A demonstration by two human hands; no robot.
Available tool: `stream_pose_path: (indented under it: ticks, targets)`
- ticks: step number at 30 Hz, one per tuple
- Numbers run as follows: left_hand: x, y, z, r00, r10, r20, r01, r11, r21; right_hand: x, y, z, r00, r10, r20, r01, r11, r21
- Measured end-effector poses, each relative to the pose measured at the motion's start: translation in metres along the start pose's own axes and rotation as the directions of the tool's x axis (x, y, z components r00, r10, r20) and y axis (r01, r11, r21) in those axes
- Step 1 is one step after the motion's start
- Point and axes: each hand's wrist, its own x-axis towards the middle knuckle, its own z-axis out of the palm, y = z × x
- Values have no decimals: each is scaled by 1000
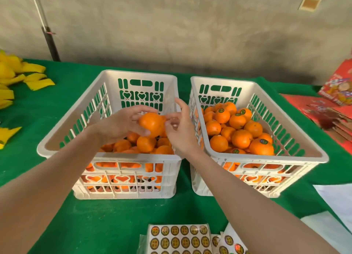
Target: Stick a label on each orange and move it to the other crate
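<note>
My left hand (116, 125) grips an orange (151, 124) above the left white crate (57, 145), which holds several unlabelled oranges (145, 144). My right hand (181, 131) is beside that orange, its fingertips touching the fruit's right side; whether a label is under them is hidden. The right white crate (304, 149) holds several oranges with round dark labels (262, 146). Sheets of round gold labels (179, 238) lie at the near table edge.
A green cloth (114, 215) covers the table. Yellow paper pieces (19, 78) lie at the far left. Red cardboard boxes (327, 108) are stacked at the right. White paper (335, 200) lies near the right front. A dark pole (50, 42) stands behind the table.
</note>
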Motion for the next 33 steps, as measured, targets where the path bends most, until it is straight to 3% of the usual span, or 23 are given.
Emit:
stream_pose_path:
  ticks: [5,11,14,16,18,19,20,22,24,25,28,30,33]
  targets:
    - [-14,0,21,987,95,-131,-125,963,-239,-17,-14,-14,999,-42,30,36,983,183]
    - [-28,9,63,990,137,-19,-128,851,-510,-46,-30,-46,988,-146,40,136,970,202]
    - [-25,15,88,980,176,-98,-200,913,-356,-52,-31,-66,995,-82,57,62,955,290]
    - [-23,19,105,943,256,-213,-280,956,-87,-55,-29,-78,998,8,68,-30,943,330]
    - [-19,24,123,906,349,-240,-334,937,103,-59,-29,-89,998,45,50,-57,953,296]
    - [-16,25,130,903,347,-254,-330,938,109,-61,-29,-94,999,37,20,-41,960,276]
    - [-13,26,137,912,309,-271,-307,950,49,-63,-29,-100,1000,13,-23,-6,964,266]
    - [-10,29,150,962,184,-203,-230,943,-239,-68,-27,-109,993,-41,-108,68,965,252]
    - [-7,30,162,994,109,18,-81,825,-559,-77,-25,-116,983,-89,-159,118,975,186]
    - [-8,31,170,992,97,86,-21,774,-633,-82,-22,-118,979,-110,-172,135,981,139]
    - [-3,28,193,989,139,48,-81,788,-611,-97,-12,-132,980,-142,-142,155,984,84]
    - [0,24,203,991,131,-13,-113,791,-601,-106,-5,-147,989,-110,-103,126,977,171]
    - [1,20,210,997,31,-68,-69,732,-678,-115,1,-167,988,30,-153,24,940,340]
